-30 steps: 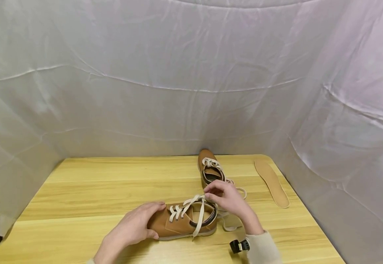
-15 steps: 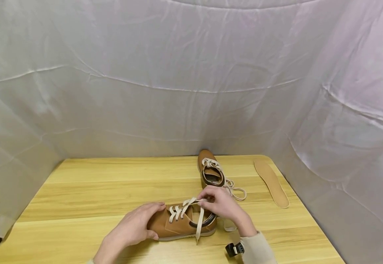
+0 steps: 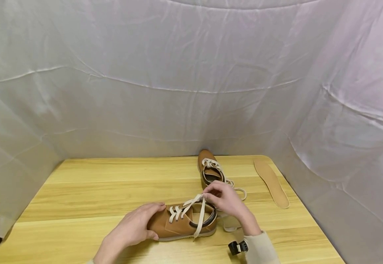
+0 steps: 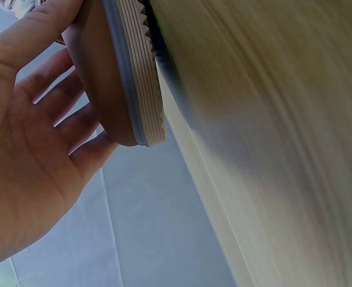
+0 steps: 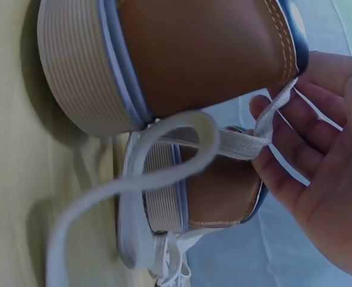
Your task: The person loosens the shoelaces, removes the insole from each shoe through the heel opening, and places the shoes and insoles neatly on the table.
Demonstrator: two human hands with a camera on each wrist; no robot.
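A brown leather shoe with cream laces lies on the table in the head view, its toe pointing left. My left hand holds the toe, thumb on the near side and fingers over the far side. In the left wrist view, the fingers sit along the brown toe above the ridged sole. My right hand pinches a cream shoelace above the shoe's opening. In the right wrist view the lace runs to the fingers behind the heel; the thumb tip is hidden there.
A second brown shoe stands behind, toe away, its long laces trailing right. A tan insole lies at the table's right side. Grey cloth hangs around the wooden table.
My right hand dips left toward the shoe's opening, then draws back up and right with the lace. My left hand stays on the toe.
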